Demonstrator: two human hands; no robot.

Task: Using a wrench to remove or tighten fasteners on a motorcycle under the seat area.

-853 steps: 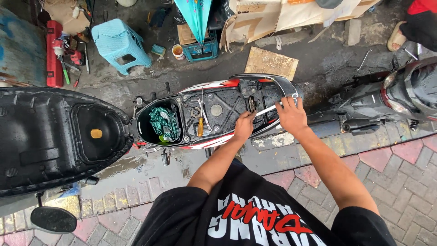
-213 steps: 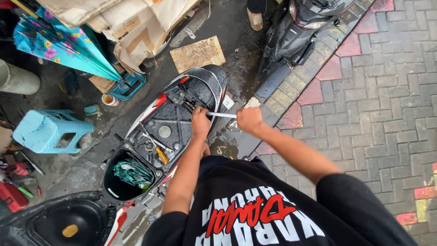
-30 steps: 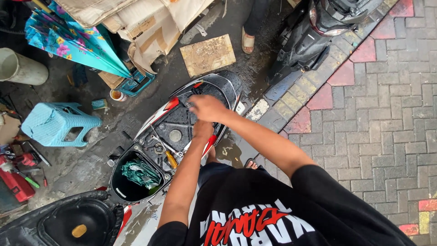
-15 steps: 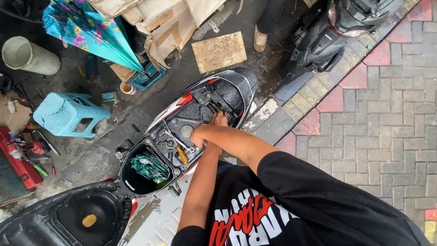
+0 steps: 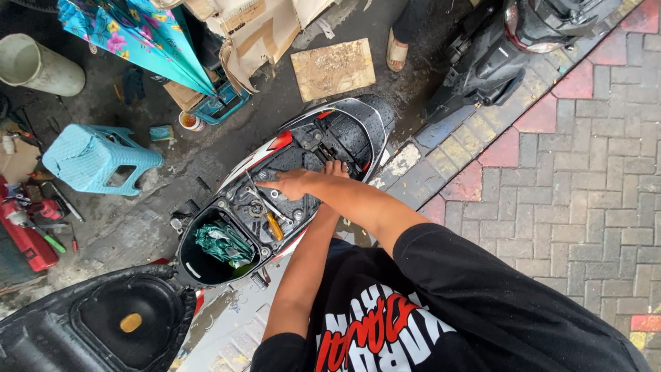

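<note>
A scooter (image 5: pixel 358 127) stands below me with its seat (image 5: pixel 82 324) flipped open, baring the black frame and the storage tub (image 5: pixel 206 265). My right hand (image 5: pixel 289 184) reaches leftward across the frame, palm down, just above a silver wrench (image 5: pixel 260 200) and a yellow-handled screwdriver (image 5: pixel 274 226). What its fingers grip is hidden. My left hand (image 5: pixel 336 167) lies behind my right forearm, only the fingertips showing on the black rear panel. A green cloth (image 5: pixel 222 242) sits in the tub.
A light blue plastic stool (image 5: pixel 96 158), a red tool tray (image 5: pixel 27 227) and a white bucket (image 5: pixel 38 65) stand left. A wooden board (image 5: pixel 334 67), a folded umbrella (image 5: pixel 144 38), another person's sandalled foot (image 5: pixel 398 49) and a second scooter (image 5: pixel 509 48) lie beyond. Brick paving (image 5: pixel 585 193) is right.
My right hand has moved from the scooter's rear toward the middle of the frame, near the tools. My view has shifted slightly; the left hand stays by the rear panel.
</note>
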